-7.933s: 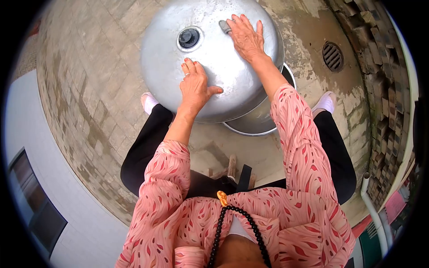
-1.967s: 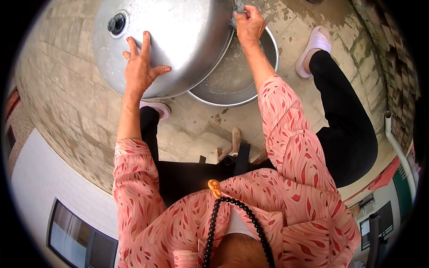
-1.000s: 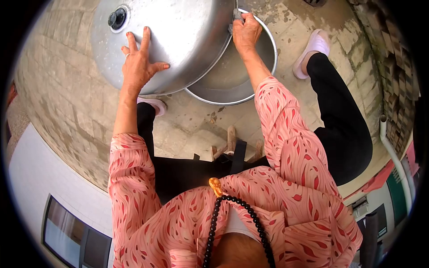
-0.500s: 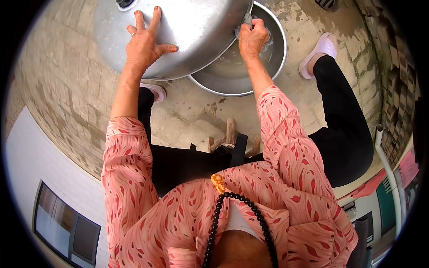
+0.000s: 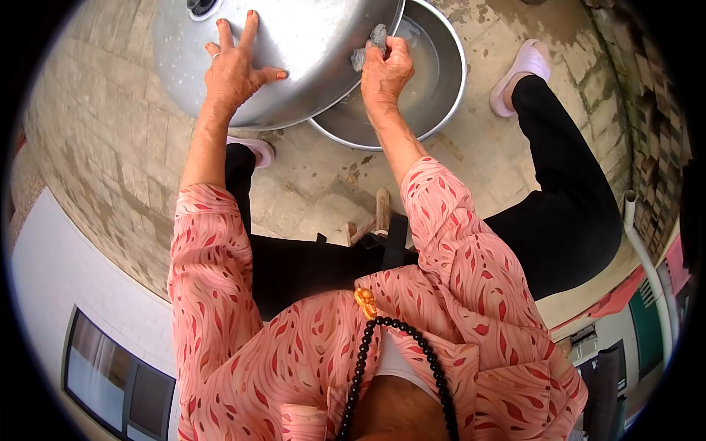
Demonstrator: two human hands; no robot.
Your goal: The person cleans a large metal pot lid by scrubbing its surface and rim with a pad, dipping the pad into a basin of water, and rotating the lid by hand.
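A large domed metal pot lid (image 5: 309,51) with a black knob leans over a metal basin (image 5: 448,95). My left hand (image 5: 234,73) lies on the lid's outer face with its fingers spread. In my right hand (image 5: 387,72) is a grey scouring pad (image 5: 373,45), pinched and pressed against the lid near its right rim. Cloudy water (image 5: 423,66) stands in the basin, partly hidden behind the lid and my right forearm.
Stone paving (image 5: 95,147) surrounds the basin. My feet in pale pink shoes (image 5: 523,73) are planted on either side. A wooden stool leg (image 5: 382,209) shows between my legs. A brick wall runs along the right, with a white pipe (image 5: 647,257).
My right hand has moved left with the scouring pad, from the lid's edge above the basin onto the lid's face. My left hand stays spread on the lid.
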